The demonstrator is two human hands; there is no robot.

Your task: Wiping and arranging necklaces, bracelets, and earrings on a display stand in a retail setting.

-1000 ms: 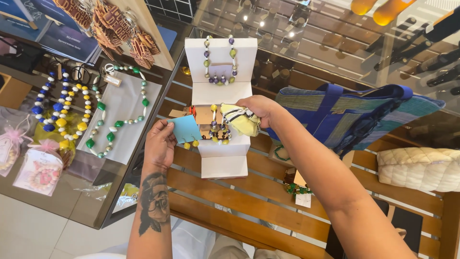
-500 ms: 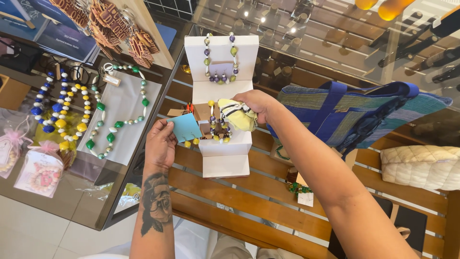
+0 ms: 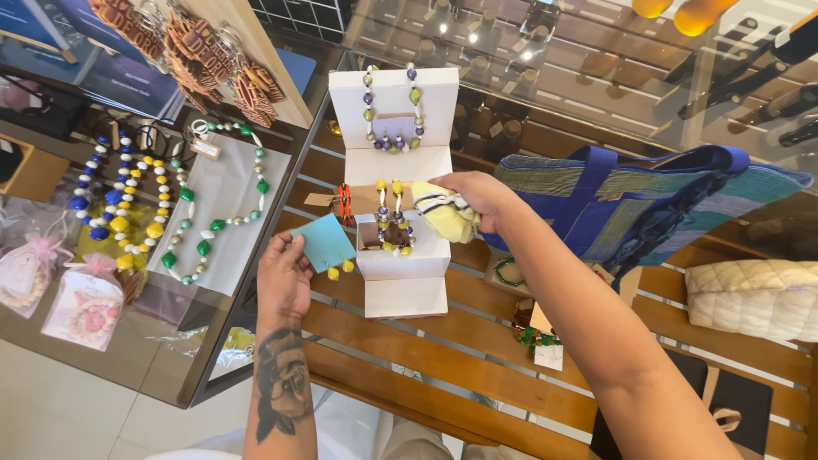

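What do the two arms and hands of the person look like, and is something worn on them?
Both forearms are bare, with no sleeves, gloves or watch in view. The left forearm carries a large dark tattoo below the left hand. The right hand and its arm show no markings.

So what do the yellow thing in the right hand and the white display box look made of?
The yellow cloth in the right hand looks like soft woven fabric, matte: it bunches and folds, with dark stripes. The white box looks like smooth matte card or painted board, with crisp flat panels; which one is unclear.
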